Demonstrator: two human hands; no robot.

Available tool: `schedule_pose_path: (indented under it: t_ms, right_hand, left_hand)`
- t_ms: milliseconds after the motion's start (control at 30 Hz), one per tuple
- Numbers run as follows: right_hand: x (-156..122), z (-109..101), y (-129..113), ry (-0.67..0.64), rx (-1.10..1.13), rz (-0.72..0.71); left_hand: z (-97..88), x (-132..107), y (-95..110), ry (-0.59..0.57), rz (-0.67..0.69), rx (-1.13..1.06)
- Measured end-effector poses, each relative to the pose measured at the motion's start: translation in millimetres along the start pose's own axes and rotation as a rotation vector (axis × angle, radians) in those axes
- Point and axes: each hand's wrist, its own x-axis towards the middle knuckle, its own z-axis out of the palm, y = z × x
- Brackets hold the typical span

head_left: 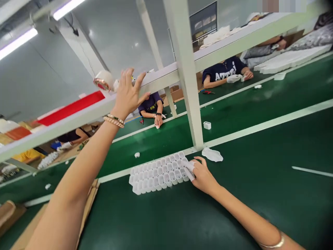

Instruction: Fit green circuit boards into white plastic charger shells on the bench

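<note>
My left hand (129, 93) is raised to the white overhead shelf rail (156, 80), fingers spread and resting on its edge, close to a roll of clear tape (104, 80) lying on the shelf. My right hand (202, 176) rests on the green table and grips the right end of a white plastic tray (156, 173) with several small cells. Some of its fingertips wear white covers.
A white crumpled piece (212, 154) lies beside the shelf's white post (187, 80). Across the green belt (234, 111) several people sit handling small white parts; one white part (207, 125) stands on the belt. Cardboard (88, 205) lies at my left, and a red board (70, 109) sits on the shelf.
</note>
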Motion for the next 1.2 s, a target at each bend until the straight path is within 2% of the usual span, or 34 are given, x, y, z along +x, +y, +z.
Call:
schedule_pose_path:
  t_ms: [67,100,133,200,233,300,333,400,467,533,600,700,733,833,900,1067,1200]
  right_hand:
    - [-1,-1,1,-0.021,-0.015,0.009]
    - [-2,-1,2,-0.027,-0.021,0.007]
    - [-3,0,3,-0.032,-0.025,0.005]
    - [-5,1,5,-0.042,-0.028,0.011]
    - [-6,2,6,-0.044,-0.022,0.018]
    - [-9,2,6,-0.042,-0.002,0.046]
    - [-10,1,6,-0.041,0.006,0.074]
    - [-9,0,3,-0.057,0.016,0.164]
    - [2,2,0,-0.119,0.018,0.274]
    - [26,10,-4,-0.235,0.028,0.334]
    - [64,31,-10,-0.419,0.038,0.327]
    - [125,80,-26,-0.795,0.046,0.294]
    - [141,97,-34,-0.834,0.057,0.286]
    - [171,139,-58,-0.828,0.110,0.262]
    - [178,154,-73,-0.786,0.170,0.248]
    - [184,167,-102,-0.687,0.364,0.270]
    - [188,169,-107,-0.641,0.509,0.371]
  left_hand:
    - [-22.1,-34,14,0.004,-0.020,-0.058]
    - [-33.9,-60,22,-0.012,-0.028,-0.096]
    - [-44.1,-93,32,-0.045,-0.037,-0.143]
    - [-54.5,-175,50,-0.134,-0.105,-0.242]
    - [-53.7,-221,59,-0.145,-0.234,-0.282]
    - [-42.0,-312,72,-0.151,-0.642,-0.353]
    - [-33.3,-351,77,-0.158,-0.757,-0.350]
    - [-15.8,-412,82,-0.161,-0.879,-0.348]
    - [-2.1,-447,84,-0.200,-0.923,-0.392]
    - [6.5,-461,86,-0.242,-0.943,-0.452]
    - [11.1,-462,88,-0.288,-0.940,-0.524]
    - [14.0,-459,91,-0.353,-0.902,-0.628]
    - [14.5,-458,92,-0.366,-0.890,-0.653]
    - [15.5,-457,94,-0.381,-0.862,-0.704]
    - [16.0,-456,95,-0.380,-0.843,-0.721]
    - [16.7,-452,100,-0.348,-0.823,-0.752]
    - [16.8,-449,101,-0.320,-0.842,-0.781]
